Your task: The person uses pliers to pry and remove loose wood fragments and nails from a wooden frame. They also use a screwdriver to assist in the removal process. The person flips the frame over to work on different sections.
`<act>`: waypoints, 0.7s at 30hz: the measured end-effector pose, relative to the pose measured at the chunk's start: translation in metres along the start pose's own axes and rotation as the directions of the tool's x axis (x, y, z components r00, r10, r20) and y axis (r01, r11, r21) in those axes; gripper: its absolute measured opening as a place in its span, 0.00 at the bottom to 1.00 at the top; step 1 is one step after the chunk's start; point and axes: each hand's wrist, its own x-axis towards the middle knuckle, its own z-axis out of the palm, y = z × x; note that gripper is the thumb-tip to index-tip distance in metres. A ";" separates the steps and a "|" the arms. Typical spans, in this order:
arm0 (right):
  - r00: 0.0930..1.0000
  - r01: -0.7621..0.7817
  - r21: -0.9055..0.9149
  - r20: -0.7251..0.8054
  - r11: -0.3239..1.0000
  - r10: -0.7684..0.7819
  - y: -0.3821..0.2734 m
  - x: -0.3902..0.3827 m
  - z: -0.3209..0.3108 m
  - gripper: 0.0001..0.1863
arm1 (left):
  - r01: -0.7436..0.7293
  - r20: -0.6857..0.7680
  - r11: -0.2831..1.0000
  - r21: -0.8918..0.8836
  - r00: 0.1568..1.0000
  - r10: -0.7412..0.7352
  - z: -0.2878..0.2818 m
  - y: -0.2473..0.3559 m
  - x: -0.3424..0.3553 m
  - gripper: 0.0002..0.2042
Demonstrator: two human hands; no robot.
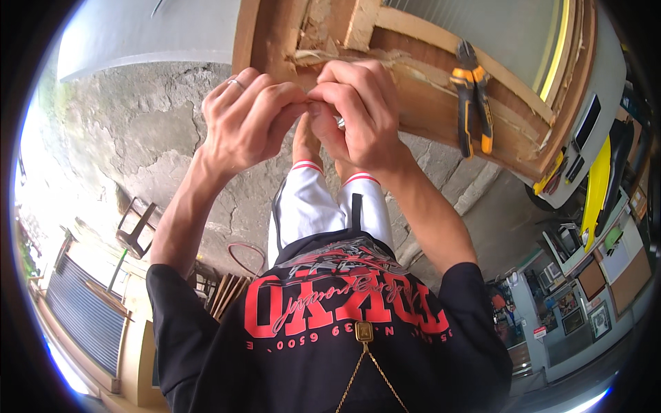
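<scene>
In front of my body, my left hand (249, 118) and my right hand (359, 113) meet with their fingertips pinched together. What they pinch is too small to make out. A small shiny bit shows by the right hand's curled fingers. My left hand wears a ring (236, 84). Just beyond the hands lies a wooden frame (427, 96) with rough, splintered inner edges. On its near rail, right of my right hand, rests a pair of diagonal cutters (465, 103) with orange and black handles, jaws pointing away from me.
Cracked concrete floor (165, 117) spreads beneath me and to the left. A pale grey curved surface (151, 34) stands at the far left. To the right, a yellow and black item (596, 193) lies near shelves and framed pictures (573, 320). A shuttered opening (86, 310) is at lower left.
</scene>
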 end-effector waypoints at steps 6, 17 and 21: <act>0.989 -0.145 0.031 0.005 0.989 0.145 -0.061 -0.043 -0.019 0.13 | 0.471 0.056 0.691 -0.549 0.845 -0.531 0.020 0.073 -0.064 0.05; 0.812 -0.554 0.110 -0.145 0.825 0.565 -0.103 -0.107 -0.083 0.14 | 0.627 -0.137 0.740 -0.245 0.733 -0.666 0.023 0.054 -0.002 0.08; 0.714 -0.668 0.020 -0.265 0.744 0.648 -0.087 -0.157 -0.117 0.13 | 0.385 0.105 0.782 0.490 0.865 -0.491 0.017 0.027 0.006 0.09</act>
